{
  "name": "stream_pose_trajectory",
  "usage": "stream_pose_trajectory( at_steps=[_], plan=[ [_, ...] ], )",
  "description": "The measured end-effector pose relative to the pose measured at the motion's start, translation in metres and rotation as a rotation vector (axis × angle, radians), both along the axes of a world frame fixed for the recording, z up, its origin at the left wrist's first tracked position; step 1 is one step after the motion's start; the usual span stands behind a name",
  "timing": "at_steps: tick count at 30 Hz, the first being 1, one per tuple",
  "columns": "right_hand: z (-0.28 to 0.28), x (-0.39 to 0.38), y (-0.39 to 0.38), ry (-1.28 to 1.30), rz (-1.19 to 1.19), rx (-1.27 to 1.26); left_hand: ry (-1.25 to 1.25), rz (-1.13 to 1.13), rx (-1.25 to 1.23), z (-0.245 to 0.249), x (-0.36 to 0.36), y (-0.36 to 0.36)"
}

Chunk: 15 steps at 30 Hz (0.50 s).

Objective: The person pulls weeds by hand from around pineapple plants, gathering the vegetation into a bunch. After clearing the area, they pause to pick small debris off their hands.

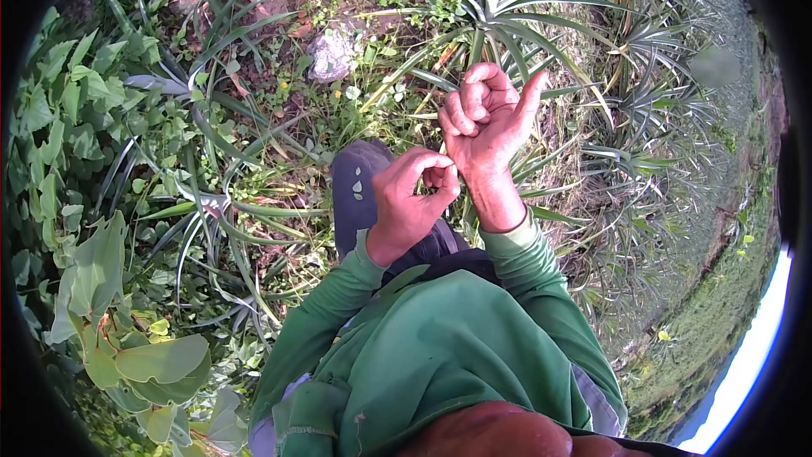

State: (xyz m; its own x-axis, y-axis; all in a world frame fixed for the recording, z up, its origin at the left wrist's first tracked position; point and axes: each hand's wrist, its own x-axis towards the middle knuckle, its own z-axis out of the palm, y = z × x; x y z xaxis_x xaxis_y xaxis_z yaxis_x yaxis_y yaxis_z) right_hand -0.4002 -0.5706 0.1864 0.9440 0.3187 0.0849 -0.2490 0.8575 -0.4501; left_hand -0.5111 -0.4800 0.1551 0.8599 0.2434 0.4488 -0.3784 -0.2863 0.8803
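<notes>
My left hand is closed in a pinch, thumb and forefinger tips meeting against the outer edge of my right palm near the wrist. Whatever lies between those tips, if anything, is too small to make out. My right hand is turned palm up, holding nothing. Its thumb stretches out to the side and its fingers curl loosely, apart from the palm. Both wrists come out of long green sleeves. Beneath the left hand show a dark trouser leg and shoe, with small pale leaf bits on it.
Spiky pineapple-like plants grow ahead and in rows to the right. Broad-leaved weeds crowd the left side, with large leaves near my body. A pale rock lies on the weedy ground ahead.
</notes>
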Motion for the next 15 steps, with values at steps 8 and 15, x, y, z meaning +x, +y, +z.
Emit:
stream_pose_trajectory(
  at_steps=[8,15],
  plan=[
    [0.0015,-0.004,0.0011,-0.008,0.016,-0.01,0.021,0.01,-0.014,0.0001,0.0005,-0.0022],
    [0.0,-0.0019,-0.0014,0.021,0.008,-0.012,-0.007,0.019,-0.004,-0.0024,0.0008,-0.004]
  ],
)
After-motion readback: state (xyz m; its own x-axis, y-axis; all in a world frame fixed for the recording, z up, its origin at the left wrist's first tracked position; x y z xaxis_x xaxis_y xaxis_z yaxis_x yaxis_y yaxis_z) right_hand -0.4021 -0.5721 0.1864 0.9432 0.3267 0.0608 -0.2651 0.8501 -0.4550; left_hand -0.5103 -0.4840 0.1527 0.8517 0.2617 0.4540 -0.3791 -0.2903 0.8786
